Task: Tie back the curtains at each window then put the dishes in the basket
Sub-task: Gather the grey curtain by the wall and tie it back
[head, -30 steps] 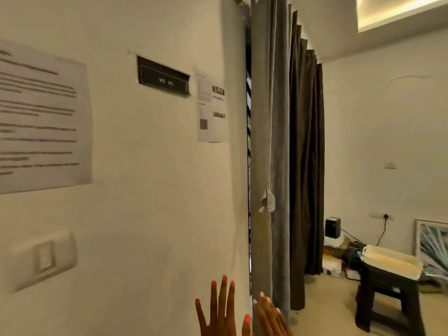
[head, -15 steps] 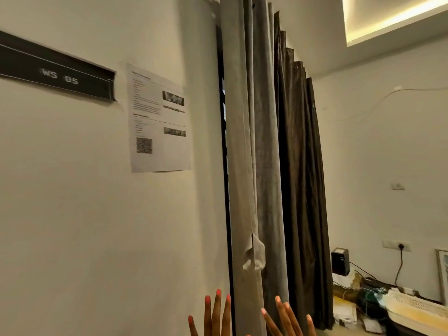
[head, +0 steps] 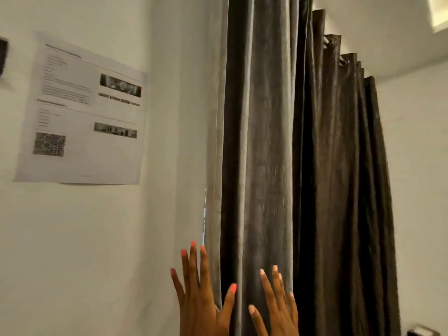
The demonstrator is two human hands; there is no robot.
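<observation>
A long grey curtain [head: 261, 141] hangs in folds from above the frame to below it, with darker brown folds [head: 344, 190] behind it to the right. A thin bright slit of window [head: 204, 214] shows at its left edge. My left hand [head: 198, 292] is raised with fingers spread, at the curtain's left edge next to the wall. My right hand [head: 276, 304] is raised in front of the grey fold, fingers apart. Neither hand holds anything. No dishes or basket are in view.
A printed paper sheet [head: 82, 115] with a QR code is stuck on the white wall [head: 97, 238] to the left. A dark sign's edge [head: 3, 57] shows at the far left. A small dark object [head: 423, 332] peeks in at the bottom right.
The view has come closer to the curtain and tilted up. Both hands have risen higher into the frame and now reach the curtain's edge. The stool and floor items have left the view.
</observation>
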